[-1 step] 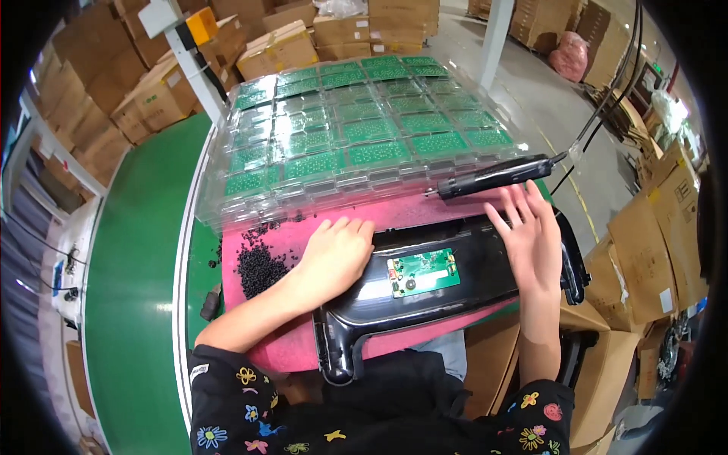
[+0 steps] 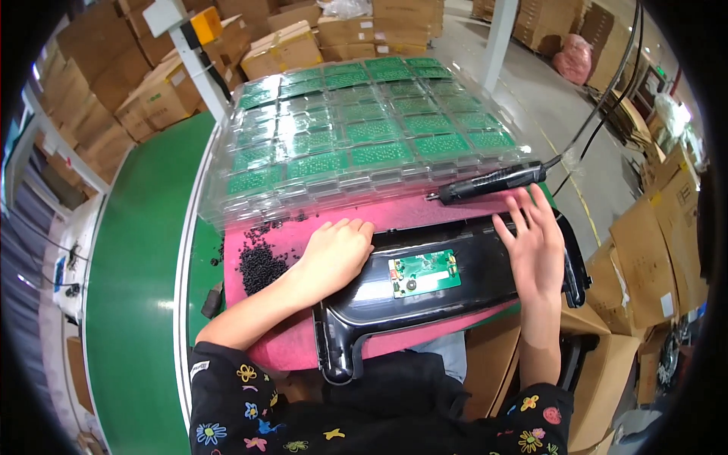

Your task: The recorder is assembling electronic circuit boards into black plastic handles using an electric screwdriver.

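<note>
At the left, a green belt (image 2: 129, 318) is edged by a white rail (image 2: 181, 303). Beside the rail, the green counter (image 2: 202, 258) is covered by a pink mat (image 2: 288, 343), on whose left part small black pieces (image 2: 262, 268) are heaped. Toward its far side, clear trays (image 2: 326, 182) filled with green cards (image 2: 381, 153) are stacked. The left hand (image 2: 337, 254) is laid on the upper left edge of a black shell (image 2: 481, 265), fingers bent; whether the edge is held by its grip cannot be told. On the shell, near its middle, a green board (image 2: 425, 273) is laid flat, touched by neither hand. Beyond the shell, a black screwdriver (image 2: 491, 185) is pointed leftward. Near its cable end, the right hand (image 2: 537, 250) is raised, its grip wide and nothing held. At the far right, cartons (image 2: 644, 258) are seen.
</note>
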`<state>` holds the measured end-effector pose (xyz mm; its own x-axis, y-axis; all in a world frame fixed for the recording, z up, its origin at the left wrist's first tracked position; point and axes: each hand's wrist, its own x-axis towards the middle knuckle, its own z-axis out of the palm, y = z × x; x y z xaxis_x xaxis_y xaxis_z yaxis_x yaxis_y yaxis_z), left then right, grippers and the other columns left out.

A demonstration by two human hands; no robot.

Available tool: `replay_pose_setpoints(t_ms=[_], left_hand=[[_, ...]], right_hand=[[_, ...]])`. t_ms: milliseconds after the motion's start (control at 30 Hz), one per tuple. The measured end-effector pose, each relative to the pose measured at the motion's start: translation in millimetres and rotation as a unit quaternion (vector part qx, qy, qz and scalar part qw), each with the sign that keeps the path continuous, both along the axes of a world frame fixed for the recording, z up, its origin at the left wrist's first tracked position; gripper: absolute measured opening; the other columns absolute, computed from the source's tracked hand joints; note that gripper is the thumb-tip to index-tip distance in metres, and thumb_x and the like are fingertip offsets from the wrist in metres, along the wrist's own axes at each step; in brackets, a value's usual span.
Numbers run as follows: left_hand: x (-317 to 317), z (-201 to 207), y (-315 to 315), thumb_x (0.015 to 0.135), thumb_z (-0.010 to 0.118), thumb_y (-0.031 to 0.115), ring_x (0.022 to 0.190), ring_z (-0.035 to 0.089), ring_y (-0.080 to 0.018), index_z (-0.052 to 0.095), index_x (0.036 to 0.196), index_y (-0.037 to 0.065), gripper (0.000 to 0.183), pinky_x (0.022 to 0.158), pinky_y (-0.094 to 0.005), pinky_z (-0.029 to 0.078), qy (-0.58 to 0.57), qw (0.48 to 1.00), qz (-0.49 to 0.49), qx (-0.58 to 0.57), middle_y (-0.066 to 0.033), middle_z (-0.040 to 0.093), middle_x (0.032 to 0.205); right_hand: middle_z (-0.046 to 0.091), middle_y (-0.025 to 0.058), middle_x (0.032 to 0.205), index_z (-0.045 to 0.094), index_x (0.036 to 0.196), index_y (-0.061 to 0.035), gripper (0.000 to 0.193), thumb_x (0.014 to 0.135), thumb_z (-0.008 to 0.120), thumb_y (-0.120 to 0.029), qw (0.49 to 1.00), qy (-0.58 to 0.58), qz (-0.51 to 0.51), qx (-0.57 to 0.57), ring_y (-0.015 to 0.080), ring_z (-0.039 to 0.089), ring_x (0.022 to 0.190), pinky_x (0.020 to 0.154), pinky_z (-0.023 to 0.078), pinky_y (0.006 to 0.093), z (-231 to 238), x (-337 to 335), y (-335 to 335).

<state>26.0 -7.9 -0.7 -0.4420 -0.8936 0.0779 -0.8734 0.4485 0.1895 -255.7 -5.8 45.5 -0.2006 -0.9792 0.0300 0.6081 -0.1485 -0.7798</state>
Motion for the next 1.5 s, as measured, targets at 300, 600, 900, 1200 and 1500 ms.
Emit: replay_pose_setpoints(t_ms=[300,600,900,1200,1500], left_hand=[[21.6,71.4,52.2,0.082,0.069,0.013,0.073,0.064,-0.0347,0.063,0.088,0.001,0.014,0.061,-0.0399,0.052,0.148,0.980,-0.009,-0.135,-0.0128,0.062,0.082],[106.6,42.3,214.0,0.091,0.060,0.003,0.085,0.065,-0.0152,0.065,0.097,-0.003,0.010,0.075,-0.0257,0.049,0.415,0.700,0.436,-0.383,-0.0056,0.067,0.090],[131.7,7.7,258.8,0.078,0.056,0.009,0.083,0.064,-0.0209,0.058,0.106,0.003,0.028,0.072,-0.0378,0.054,0.823,0.327,0.403,-0.230,-0.0089,0.066,0.096],[211.0,-45.2,286.9,0.087,0.069,0.021,0.097,0.058,-0.0198,0.049,0.121,0.004,0.043,0.081,-0.0420,0.046,0.713,0.314,0.490,-0.391,-0.0109,0.060,0.112],[62.9,-35.2,182.9,0.076,0.078,0.037,0.119,0.042,-0.0279,0.033,0.129,0.001,0.078,0.103,-0.0437,0.032,0.562,0.797,0.160,-0.152,-0.0151,0.043,0.125]], right_hand=[[0.047,0.0087,0.127,0.046,0.120,0.0010,0.035,0.086,0.050,0.004,0.891,0.189,-0.339,-0.234,0.0142,0.042,0.106,0.092,0.034,0.0280,-12.9,-42.5,49.4],[0.041,0.0091,0.103,0.046,0.103,-0.0024,0.024,0.082,0.049,0.008,0.874,0.399,-0.149,-0.233,0.0160,0.040,0.087,0.080,0.037,0.0270,-83.9,-44.4,34.2],[0.052,0.0042,0.115,0.051,0.119,-0.0003,0.027,0.092,0.054,0.000,0.829,0.548,-0.046,-0.103,0.0162,0.050,0.101,0.088,0.040,0.0275,-117.7,-64.3,12.0],[0.054,0.0083,0.113,0.053,0.117,0.0026,0.023,0.095,0.055,-0.005,0.807,0.571,-0.051,-0.142,0.0188,0.051,0.104,0.093,0.043,0.0310,-128.2,-70.4,10.9],[0.054,0.0088,0.111,0.053,0.113,0.0025,0.020,0.094,0.054,0.000,0.815,0.525,-0.112,-0.218,0.0188,0.051,0.100,0.088,0.044,0.0289,-142.1,-77.4,25.9]])
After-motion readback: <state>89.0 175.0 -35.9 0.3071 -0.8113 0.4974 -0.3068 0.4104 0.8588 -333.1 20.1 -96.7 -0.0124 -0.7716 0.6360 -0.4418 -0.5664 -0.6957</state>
